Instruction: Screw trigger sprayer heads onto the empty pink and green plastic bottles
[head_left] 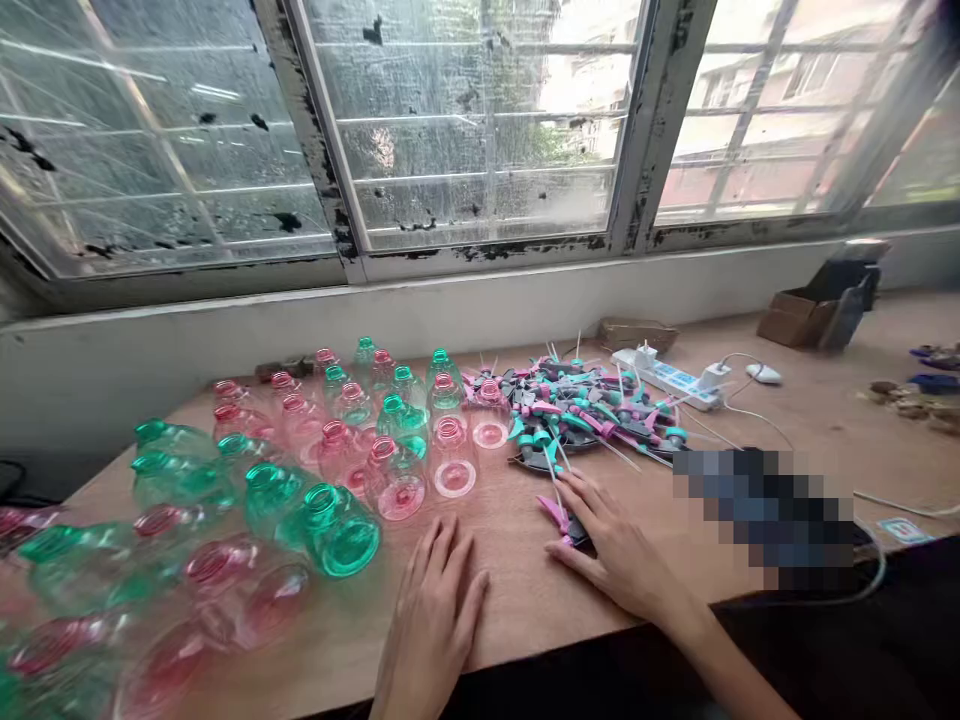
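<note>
My left hand lies flat on the wooden table, fingers stretched forward, holding nothing. Just ahead of it stand a clear pink bottle and a green bottle, both without caps. My right hand rests at the table's front with fingers extended and thumb apart. Beside its thumb and partly under its fingers lies a pink and grey trigger spray head. I cannot see a grip on it. Past my right fingertips is a heap of spray heads in pink, teal and grey, with thin white tubes.
Several pink and green bottles cover the left side, including a pink bottle at the front. A white power strip with plugs and cables sits behind the heap. Farther right are a cardboard box and a blurred-out patch. Windows line the back wall.
</note>
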